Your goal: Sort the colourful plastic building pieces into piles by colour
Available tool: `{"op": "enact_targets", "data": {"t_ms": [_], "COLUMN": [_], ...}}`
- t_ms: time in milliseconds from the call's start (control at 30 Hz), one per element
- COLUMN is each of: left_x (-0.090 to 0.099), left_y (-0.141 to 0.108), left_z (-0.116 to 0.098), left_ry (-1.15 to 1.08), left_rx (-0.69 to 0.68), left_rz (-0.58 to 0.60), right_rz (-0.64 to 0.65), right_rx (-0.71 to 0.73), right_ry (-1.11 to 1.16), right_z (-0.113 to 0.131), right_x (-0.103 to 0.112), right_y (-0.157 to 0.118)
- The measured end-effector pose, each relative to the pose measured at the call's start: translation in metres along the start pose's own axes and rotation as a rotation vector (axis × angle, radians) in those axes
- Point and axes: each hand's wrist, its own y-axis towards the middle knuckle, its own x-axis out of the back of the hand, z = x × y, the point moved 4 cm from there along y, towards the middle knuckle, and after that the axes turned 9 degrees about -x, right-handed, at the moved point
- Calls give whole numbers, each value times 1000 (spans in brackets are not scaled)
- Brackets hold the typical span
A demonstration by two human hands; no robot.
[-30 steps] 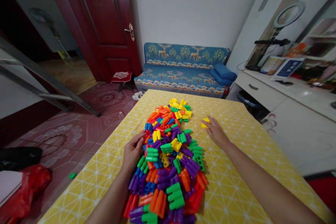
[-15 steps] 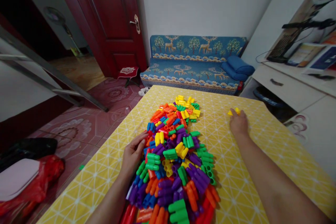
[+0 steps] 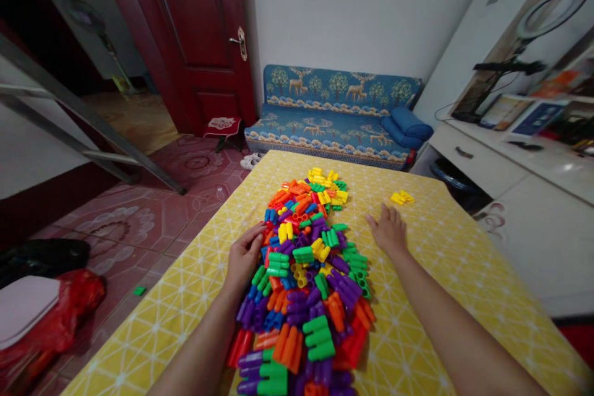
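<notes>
A long heap of plastic bullet-shaped building pieces [image 3: 297,250] in green, purple, orange, red, blue and yellow runs down the table. At the heap's left edge rests my left hand [image 3: 244,257], its fingers stretched out and their tips touching red and blue pieces; nothing shows in its grasp. My right hand [image 3: 390,232] is over the cloth to the right of the heap, fingers spread and holding nothing. Beyond its fingertips lies a small group of yellow building pieces [image 3: 402,197], apart from the heap.
A yellow patterned cloth [image 3: 445,260] covers the table. Behind it stands a blue sofa [image 3: 320,120], with a white cabinet [image 3: 501,198] on the right. On the floor at left are a green piece [image 3: 139,291], a red plastic bag [image 3: 81,303] and a ladder [image 3: 116,136].
My right hand has let go of the yellow pieces and come back left, nearer the heap. The left hand stays at the heap's edge. The view has shifted slightly right.
</notes>
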Motion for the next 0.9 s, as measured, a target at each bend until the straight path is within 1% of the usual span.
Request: {"op": "enact_targets", "data": {"t_ms": [67, 133, 267, 300, 367, 433, 500, 633, 700, 767, 900], "left_x": [0, 0, 1, 1, 0, 0, 0, 0, 0, 0, 1], "left_y": [0, 0, 1, 1, 1, 2, 2, 2, 2, 2, 2], "left_z": [0, 2, 5, 5, 6, 7, 8, 9, 7, 6, 5], "left_ry": [-6, -12, -18, -21, -29, -34, -37, -33, -30, -31, -35], "left_rx": [-10, -17, -26, -28, -33, -39, -43, -58, -62, -60, -62], "left_rz": [1, 5, 8, 6, 5, 2, 2, 6, 5, 2, 2], "right_rz": [86, 174, 346, 375, 408, 421, 398, 249, 171, 105, -19], "right_rx": [52, 71, 1, -15, -21, 9, 70, 194, 216, 198, 64], "right_ry": [130, 360, 902, 994, 1091, 1091, 1027, 879, 837, 808, 797], "right_z": [9, 16, 18, 17, 15, 14, 15, 21, 23, 21, 9], "right_x": [4, 11, 30, 34, 41, 45, 47, 49, 48, 48, 49], "right_y": [-26, -56, -118, -132, -155, -171, -180, -182, -180, -178, -174]}}
